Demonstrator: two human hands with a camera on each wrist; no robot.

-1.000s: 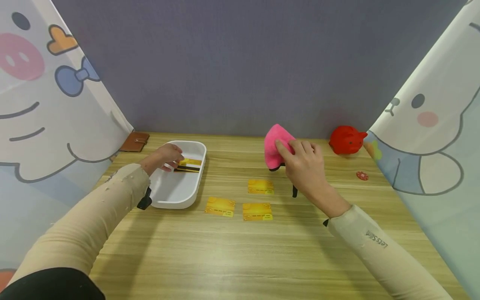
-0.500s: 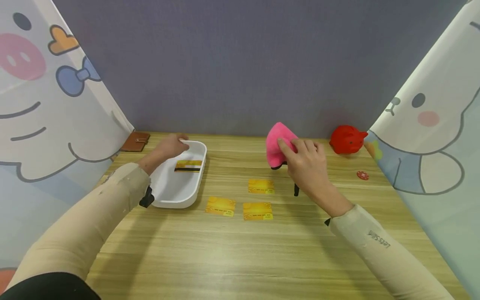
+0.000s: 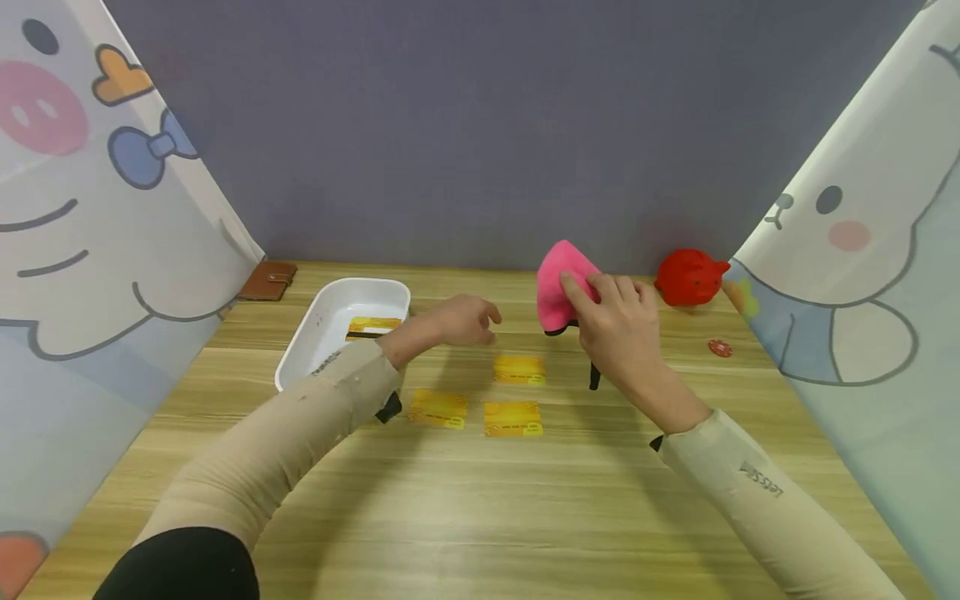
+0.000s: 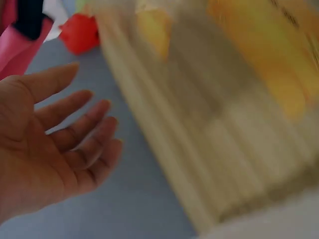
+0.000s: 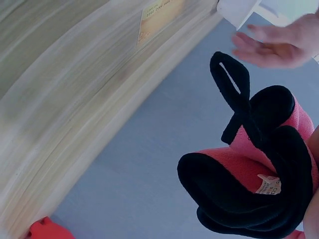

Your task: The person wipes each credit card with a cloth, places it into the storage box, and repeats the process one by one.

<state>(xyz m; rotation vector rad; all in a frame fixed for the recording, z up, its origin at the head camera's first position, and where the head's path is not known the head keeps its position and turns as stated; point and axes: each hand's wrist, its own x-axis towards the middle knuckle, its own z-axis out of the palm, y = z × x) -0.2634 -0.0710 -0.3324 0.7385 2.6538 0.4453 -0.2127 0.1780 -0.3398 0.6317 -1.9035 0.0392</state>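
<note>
My right hand [image 3: 618, 325] grips a folded pink cloth [image 3: 561, 287] above the table. In the right wrist view the cloth [image 5: 234, 169] shows black edging, a hanging black loop and a small white label. My left hand [image 3: 463, 320] hovers over the table between the white tray [image 3: 300, 350] and the cloth. Its fingers [image 4: 82, 127] are loosely bent and hold nothing in the left wrist view. Beneath and in front of it lie three yellow bank cards: an upper card [image 3: 519, 369], a left card [image 3: 439, 408] and a right card [image 3: 513, 419].
Yellow cards [image 3: 375, 325], one with a black stripe, lie in the tray. A brown wallet [image 3: 268, 281] is at the back left. A red piggy bank [image 3: 690, 277] and a red poker chip [image 3: 720, 347] are on the right. A grey panel [image 3: 480, 133] stands behind the table.
My left hand has left the tray and swung right toward the cloth. My right hand keeps its grip on the pink cloth and has barely moved.
</note>
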